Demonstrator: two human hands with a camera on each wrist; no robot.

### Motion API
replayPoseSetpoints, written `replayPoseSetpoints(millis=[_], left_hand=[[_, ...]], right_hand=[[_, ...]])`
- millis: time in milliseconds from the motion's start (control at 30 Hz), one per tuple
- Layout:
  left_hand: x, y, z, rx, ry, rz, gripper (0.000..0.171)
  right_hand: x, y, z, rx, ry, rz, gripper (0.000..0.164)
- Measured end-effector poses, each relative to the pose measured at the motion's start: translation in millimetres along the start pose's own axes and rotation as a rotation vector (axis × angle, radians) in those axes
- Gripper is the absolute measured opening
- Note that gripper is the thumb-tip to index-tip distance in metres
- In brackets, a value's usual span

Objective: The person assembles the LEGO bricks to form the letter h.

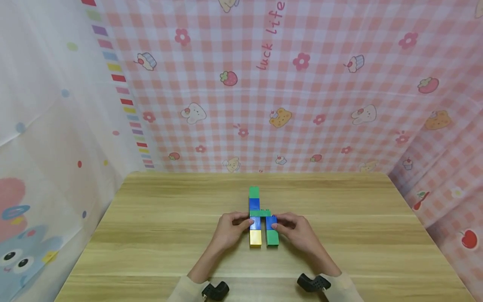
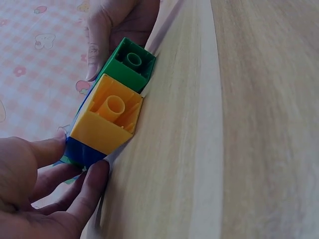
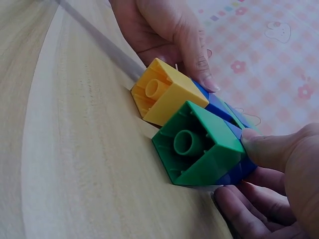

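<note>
A figure of joined toy building blocks lies on the wooden table in the head view. Its upper column has a green block (image 1: 254, 192) over a blue block (image 1: 254, 204), and a wider, flatter green block (image 1: 260, 213) crosses below. Two legs extend toward the person: one ends in a yellow block (image 1: 255, 237), the other in a green block (image 1: 272, 238). My left hand (image 1: 228, 230) pinches the left leg's blue block (image 1: 255, 223). On the other side, my right hand (image 1: 300, 233) grips the right leg's blue block (image 3: 238, 172). Both wrist views show hollow undersides of the leg ends.
The wooden table (image 1: 166, 235) extends around the blocks on every side. A pink checked cloth (image 1: 241, 105) hangs behind its far edge, and a pale patterned cloth (image 1: 75, 126) hangs at the left. Black devices (image 1: 314, 283) sit at both wrists.
</note>
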State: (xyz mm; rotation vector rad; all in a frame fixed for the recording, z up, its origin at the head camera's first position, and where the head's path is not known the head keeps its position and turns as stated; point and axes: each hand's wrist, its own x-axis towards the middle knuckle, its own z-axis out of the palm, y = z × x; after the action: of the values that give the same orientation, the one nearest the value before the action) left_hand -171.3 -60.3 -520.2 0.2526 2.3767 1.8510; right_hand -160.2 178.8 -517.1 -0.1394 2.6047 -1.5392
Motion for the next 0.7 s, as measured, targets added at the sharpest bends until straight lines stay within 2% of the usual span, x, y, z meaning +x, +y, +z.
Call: replayPoseSetpoints(millis=[267,500,700], left_hand=[[0.3,-0.4,0.6,0.135,0.031,0.015,0.025],[-1.3,2.4,1.9,0.171,0.035,-0.015,0.024],[-1.5,1.6,3.4,0.177,0.043,-0.014,0.022]], right_hand=[[0.1,1.0,2.5,-0.013,0.017,-0.001,0.026],[0.3,0.1,3.3,-0.034,0.031,0.003,0.026],[-0.8,-0.7,4.2,-0.046,0.039,0.010,0.025]])
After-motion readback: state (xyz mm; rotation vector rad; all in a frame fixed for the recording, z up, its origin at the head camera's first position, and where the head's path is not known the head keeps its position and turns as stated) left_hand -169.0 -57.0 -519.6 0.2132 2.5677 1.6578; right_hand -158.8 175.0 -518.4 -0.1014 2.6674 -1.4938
